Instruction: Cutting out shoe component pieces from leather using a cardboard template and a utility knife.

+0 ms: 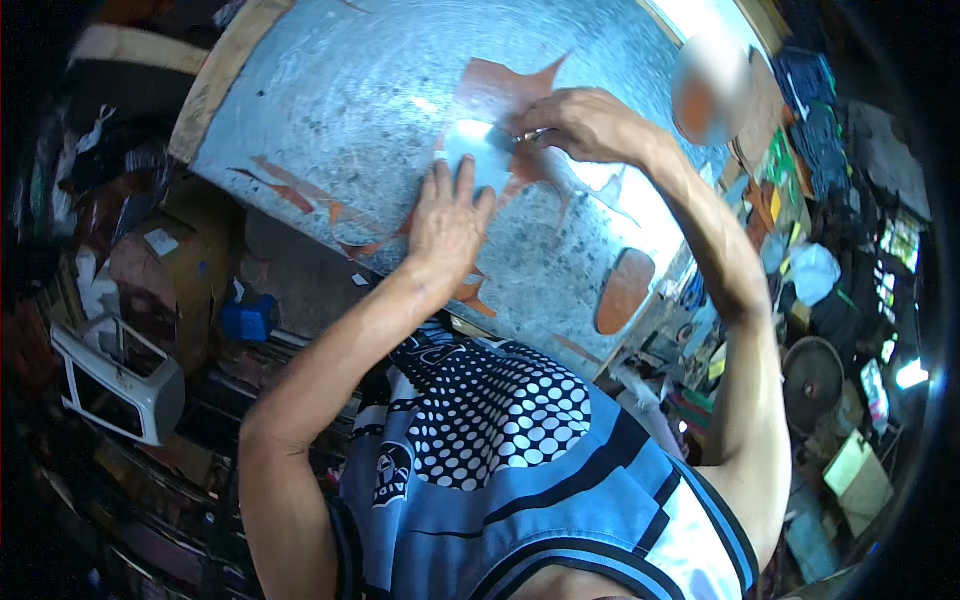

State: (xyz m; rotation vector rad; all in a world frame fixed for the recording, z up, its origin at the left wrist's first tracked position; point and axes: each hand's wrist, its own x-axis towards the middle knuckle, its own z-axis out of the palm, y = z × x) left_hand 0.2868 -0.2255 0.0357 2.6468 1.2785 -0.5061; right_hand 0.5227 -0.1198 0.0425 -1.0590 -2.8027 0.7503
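My left hand (pixel 448 225) lies with fingers spread, fingertips pressing on a pale, rounded sole-shaped template (pixel 474 142). Under and around the template is a piece of brown leather (pixel 490 84) with ragged, pointed edges. At the template's right edge, my right hand (pixel 590 122) is closed round a small knife (pixel 533 135). Its metal shows between the fingers, but the tip is blurred. A brown sole-shaped leather piece (pixel 627 290) rests apart from both hands, near the right edge of the table.
The scuffed grey metal tabletop (pixel 330 110) has a wooden edge (pixel 215 90) on its left. Leather scraps (pixel 285 195) lie along the near edge. Another brown piece (pixel 697 108) is partly blurred at far right. Clutter surrounds the table, including a blue container (pixel 249 318) and a white frame (pixel 160 400).
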